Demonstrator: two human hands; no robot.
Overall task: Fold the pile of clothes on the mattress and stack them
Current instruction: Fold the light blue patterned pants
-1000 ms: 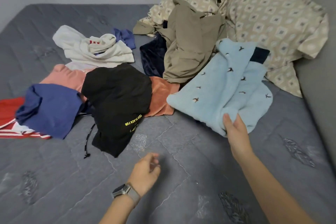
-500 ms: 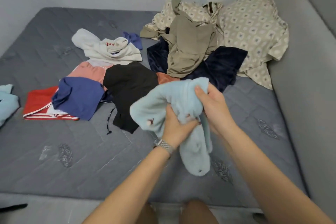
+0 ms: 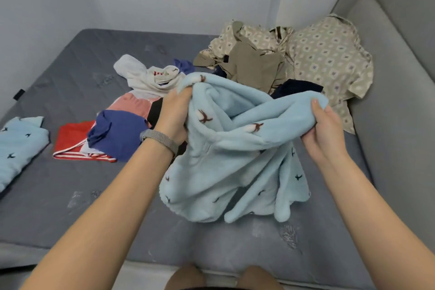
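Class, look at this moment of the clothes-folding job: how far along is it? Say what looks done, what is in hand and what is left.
Done: perhaps one pale blue piece lying apart at the mattress's left edge. In hand: the left hand and right hand hold up a fluffy blue garment, unfolded. Left: the heap behind it. No stack shows.

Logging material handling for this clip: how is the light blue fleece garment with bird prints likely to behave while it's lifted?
The light blue fleece garment with bird prints is probably floppy: it sags in deep folds between the left hand and right hand. Its thick pile suggests bulk and easy grip, not slipperiness.
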